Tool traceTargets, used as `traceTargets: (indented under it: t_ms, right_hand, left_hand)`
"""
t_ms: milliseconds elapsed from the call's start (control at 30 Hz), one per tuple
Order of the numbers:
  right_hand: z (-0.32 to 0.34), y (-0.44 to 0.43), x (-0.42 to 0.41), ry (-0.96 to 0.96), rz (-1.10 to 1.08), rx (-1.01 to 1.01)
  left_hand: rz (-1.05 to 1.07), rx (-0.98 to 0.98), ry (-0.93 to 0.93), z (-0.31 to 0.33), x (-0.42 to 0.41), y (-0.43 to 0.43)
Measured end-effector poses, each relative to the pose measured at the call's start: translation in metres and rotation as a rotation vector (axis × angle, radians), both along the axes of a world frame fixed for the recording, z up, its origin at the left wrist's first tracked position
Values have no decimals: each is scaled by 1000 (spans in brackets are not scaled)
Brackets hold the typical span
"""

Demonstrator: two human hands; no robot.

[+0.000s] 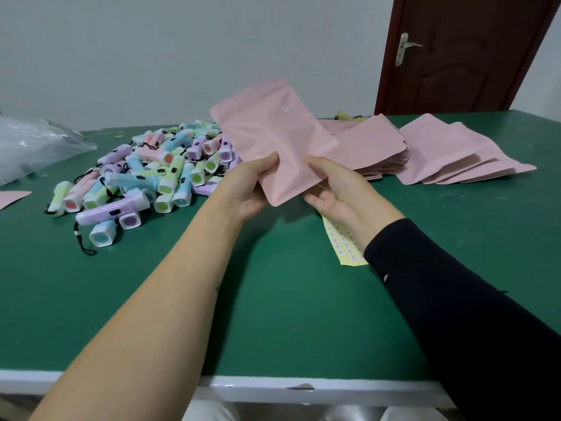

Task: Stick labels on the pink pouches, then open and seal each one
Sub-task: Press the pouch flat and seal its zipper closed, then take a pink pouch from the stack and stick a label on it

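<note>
Both my forearms reach over the green table (288,314), label sheet (341,247) under the right wrist. My left hand (252,189) and right hand (337,192) pinch the tilted pink pouch (273,138) by its lower edge, with the round label (285,109) near its top. Toy flashlights (158,171) are piled far left, pouch stacks (449,156) far right.

1. The right arm wears a long, close-fitting black sleeve (455,299) that ends at the wrist.
2. A small white speck (386,276) shows on that sleeve near its cuff.
3. The left forearm (170,299) is uncovered and carries a small dark mark (217,287).
4. The left hand (252,189) and right hand (337,192) are bare.
</note>
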State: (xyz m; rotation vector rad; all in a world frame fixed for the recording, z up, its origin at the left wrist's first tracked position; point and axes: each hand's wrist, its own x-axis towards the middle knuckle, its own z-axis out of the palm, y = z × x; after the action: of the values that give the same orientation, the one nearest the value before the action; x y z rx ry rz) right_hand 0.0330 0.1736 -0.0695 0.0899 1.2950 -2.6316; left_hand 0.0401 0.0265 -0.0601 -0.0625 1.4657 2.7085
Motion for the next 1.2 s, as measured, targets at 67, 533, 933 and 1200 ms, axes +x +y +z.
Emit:
traceTargets:
  t_ms: [67, 533, 933, 1200]
  right_hand:
    - [-2, -2, 2, 23, 69, 16]
    - [-6, -8, 5, 190, 13, 389]
    - [22, 109, -41, 129, -496, -5]
    - [8, 152, -71, 89, -591, 32]
  left_hand:
    - [10, -30, 7, 0, 0, 2]
    - [263, -1, -86, -1, -9, -11]
    - [13, -408, -95, -11, -3, 16]
    - [-135, -1394, 384, -30, 2, 39]
